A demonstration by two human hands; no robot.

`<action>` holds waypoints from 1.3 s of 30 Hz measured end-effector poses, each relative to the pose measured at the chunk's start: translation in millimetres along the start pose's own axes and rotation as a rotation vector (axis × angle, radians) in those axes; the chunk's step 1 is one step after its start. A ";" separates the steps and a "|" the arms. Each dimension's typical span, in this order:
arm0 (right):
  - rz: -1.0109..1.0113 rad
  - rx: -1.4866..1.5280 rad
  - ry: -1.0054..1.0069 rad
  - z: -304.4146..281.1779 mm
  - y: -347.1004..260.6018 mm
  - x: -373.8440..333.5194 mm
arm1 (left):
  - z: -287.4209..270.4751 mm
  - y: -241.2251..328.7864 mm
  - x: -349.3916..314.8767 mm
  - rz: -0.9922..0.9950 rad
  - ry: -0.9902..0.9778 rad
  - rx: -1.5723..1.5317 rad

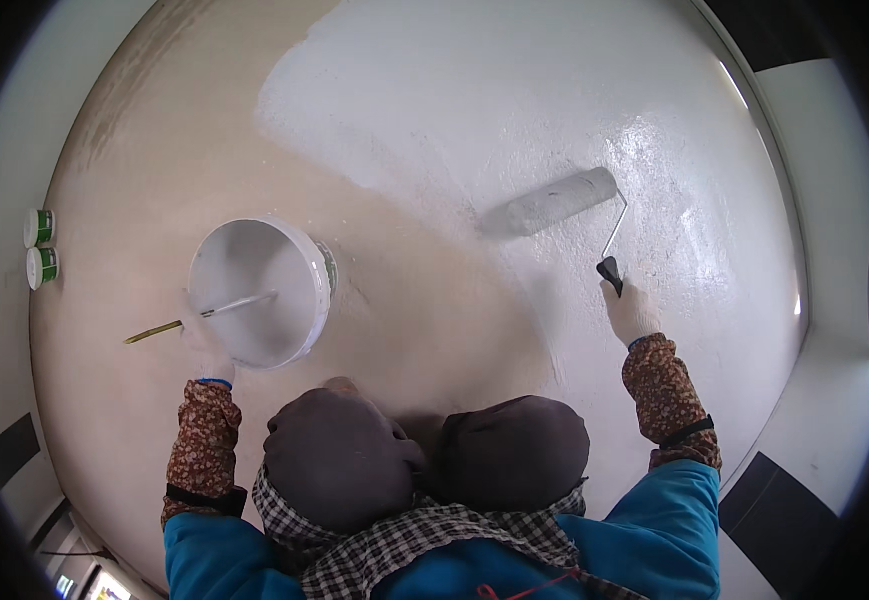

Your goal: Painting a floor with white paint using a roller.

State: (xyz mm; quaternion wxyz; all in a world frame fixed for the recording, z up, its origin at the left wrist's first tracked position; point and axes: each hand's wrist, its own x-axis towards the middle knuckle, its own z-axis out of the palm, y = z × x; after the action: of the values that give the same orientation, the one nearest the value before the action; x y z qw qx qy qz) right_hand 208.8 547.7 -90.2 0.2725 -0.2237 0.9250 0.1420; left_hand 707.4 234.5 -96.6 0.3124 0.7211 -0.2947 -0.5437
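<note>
My right hand (pixel 633 310), in a pale glove, is wrapped round the black handle of a paint roller (pixel 562 200). The roller's wide, white-coated sleeve rests on the wet white surface ahead of me, tilted up to the right. On the left, my gloved left hand (pixel 204 345) is closed round a thin stick (pixel 159 331) at the near left rim of a white bucket (pixel 319 300). One end of the stick is yellowish; the other is white and reaches into the bucket mouth. Its fingers are partly lost against the pale background.
Glossy white coating (pixel 434 90) covers the far and right floor, meeting bare beige floor (pixel 144 200) on the left. Two small white-and-green tubs (pixel 41 247) stand by the left wall. My bent knees (pixel 339 455) are in front. White walls with dark panels (pixel 779 520) curve round the sides.
</note>
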 end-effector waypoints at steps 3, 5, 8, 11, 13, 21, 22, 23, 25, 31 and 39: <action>0.091 -0.039 -0.023 43.8 77.5 -65.6 | 4.7 -0.2 -1.8 0.066 0.059 0.010; 0.147 -0.052 -0.074 65.8 123.4 -108.7 | 8.6 1.8 -5.2 0.074 0.091 0.026; 0.202 -0.085 -0.152 86.0 177.0 -165.2 | 10.3 5.9 -12.5 0.076 0.096 0.051; 0.197 -0.105 -0.165 95.8 206.3 -186.3 | 9.4 7.1 -17.7 0.048 0.051 0.031; 0.155 -0.096 -0.167 97.2 210.5 -172.8 | 6.7 8.1 -19.7 0.066 0.044 0.003; -0.230 -0.091 0.014 37.6 71.5 -25.8 | -2.5 0.6 -11.6 -0.050 0.070 0.085; -0.285 -0.068 0.013 24.1 38.6 -8.7 | -4.2 -2.1 -9.3 -0.044 0.078 0.073; -0.310 -0.098 0.034 12.4 4.4 5.0 | -6.7 -5.1 -7.7 -0.026 0.076 0.116; -0.362 -0.102 0.017 -10.0 -64.3 28.1 | -12.4 -10.0 -3.1 0.000 0.095 0.145; -0.480 -0.053 0.042 -53.6 -252.3 66.9 | -16.1 -17.4 4.2 -0.056 0.112 0.164; -0.648 0.095 0.159 -62.0 -421.0 102.5 | -5.9 -12.3 -11.6 0.019 0.091 0.018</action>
State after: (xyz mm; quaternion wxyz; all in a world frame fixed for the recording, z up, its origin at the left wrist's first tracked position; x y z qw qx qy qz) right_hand 311.2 127.5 -157.3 0.2403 -0.5035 0.8298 -0.0129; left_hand 711.4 251.9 -97.8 0.3240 0.7449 -0.2922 -0.5047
